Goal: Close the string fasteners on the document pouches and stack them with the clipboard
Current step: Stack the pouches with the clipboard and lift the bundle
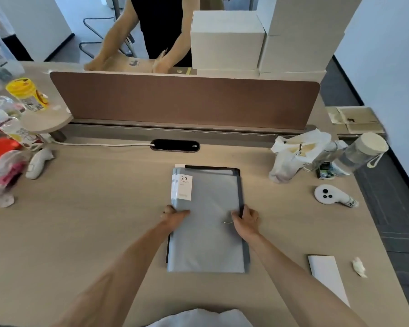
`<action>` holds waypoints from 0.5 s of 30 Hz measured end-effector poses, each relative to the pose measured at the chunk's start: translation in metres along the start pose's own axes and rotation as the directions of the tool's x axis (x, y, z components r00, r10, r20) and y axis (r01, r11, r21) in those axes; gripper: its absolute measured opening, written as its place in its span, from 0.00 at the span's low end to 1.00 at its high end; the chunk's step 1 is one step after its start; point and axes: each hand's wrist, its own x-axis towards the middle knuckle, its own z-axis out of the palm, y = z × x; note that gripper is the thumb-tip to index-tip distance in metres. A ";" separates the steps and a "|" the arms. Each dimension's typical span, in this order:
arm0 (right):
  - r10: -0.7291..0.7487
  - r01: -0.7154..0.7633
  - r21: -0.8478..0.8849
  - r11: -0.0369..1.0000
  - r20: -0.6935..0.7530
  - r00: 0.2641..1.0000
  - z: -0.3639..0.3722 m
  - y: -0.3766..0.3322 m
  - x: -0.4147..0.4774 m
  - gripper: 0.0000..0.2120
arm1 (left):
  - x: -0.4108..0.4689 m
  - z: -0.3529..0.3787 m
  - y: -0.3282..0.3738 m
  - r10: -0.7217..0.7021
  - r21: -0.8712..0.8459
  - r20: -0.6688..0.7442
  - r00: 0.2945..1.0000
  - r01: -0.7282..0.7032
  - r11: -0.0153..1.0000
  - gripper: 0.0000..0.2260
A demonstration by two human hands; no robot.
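Observation:
A grey document pouch (208, 232) with a white "20 pockets" label lies on top of a pile in the middle of the desk. Under it show the edges of another pouch and a dark clipboard (240, 185), whose black rim runs along the right and far sides. My left hand (175, 215) grips the pile's left edge, fingers on the top pouch. On the right edge sits my right hand (246, 218), fingers curled over the pouch and the dark rim. A thin string (227, 222) lies just left of my right fingers.
A white controller (328, 195) and a plastic bag with bottles (295, 156) lie to the right. A white paper sheet (327, 277) is at the near right. Bags, a second controller (37, 164) and a yellow canister (27, 94) crowd the left. A brown divider (184, 100) stands behind; another person works beyond it.

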 end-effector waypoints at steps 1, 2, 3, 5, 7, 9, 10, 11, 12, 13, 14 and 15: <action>0.009 -0.009 0.002 1.000 0.011 1.000 0.001 0.001 0.000 0.27 | -0.003 -0.002 0.003 -0.004 -0.053 0.005 1.000 0.004 0.999 0.32; 0.016 -0.016 -0.006 1.000 0.021 1.000 0.002 0.001 -0.001 0.29 | -0.004 -0.005 0.005 -0.012 -0.110 0.019 1.000 0.014 0.994 0.28; 0.024 -0.024 -0.012 1.000 0.030 0.999 0.001 0.002 -0.002 0.31 | -0.001 -0.008 0.005 -0.025 -0.146 0.034 0.999 0.030 0.989 0.28; 0.039 -0.038 -0.007 0.999 0.047 0.998 -0.004 -0.001 -0.004 0.33 | 0.005 -0.013 0.004 -0.042 -0.175 0.076 0.996 0.055 0.983 0.35; 0.058 -0.061 0.047 0.997 0.057 0.997 -0.009 -0.002 -0.004 0.34 | 0.020 -0.015 -0.001 -0.031 -0.201 0.107 0.994 0.052 0.978 0.40; 0.074 -0.082 0.131 0.988 0.063 0.995 -0.012 0.001 -0.002 0.33 | 0.003 -0.013 0.009 -0.022 -0.213 0.157 0.987 0.056 0.976 0.35; 0.076 -0.085 0.177 0.981 0.056 0.996 -0.012 0.004 -0.001 0.34 | -0.011 -0.012 0.016 0.002 -0.217 0.164 0.987 0.034 0.975 0.30; 0.082 -0.091 0.224 0.970 0.049 0.995 -0.012 0.006 0.000 0.34 | -0.020 -0.012 0.020 0.034 -0.220 0.158 0.987 0.002 0.976 0.23; 0.081 -0.091 0.265 0.960 0.049 0.996 -0.011 0.007 -0.002 0.31 | -0.027 -0.012 0.022 0.067 -0.227 0.147 0.987 -0.032 0.973 0.17; 0.069 -0.079 0.302 0.950 0.042 0.997 -0.011 0.005 -0.007 0.26 | -0.031 -0.014 0.023 0.090 -0.237 0.133 0.987 -0.057 0.970 0.12; 0.059 -0.069 0.330 0.941 0.038 0.998 -0.012 0.001 -0.013 0.19 | -0.036 -0.017 0.024 0.108 -0.244 0.127 0.986 -0.075 0.967 0.11; 0.063 -0.073 0.356 0.931 0.038 0.997 -0.011 -0.002 -0.019 0.15 | -0.039 -0.021 0.024 0.127 -0.250 0.129 0.984 -0.091 0.964 0.11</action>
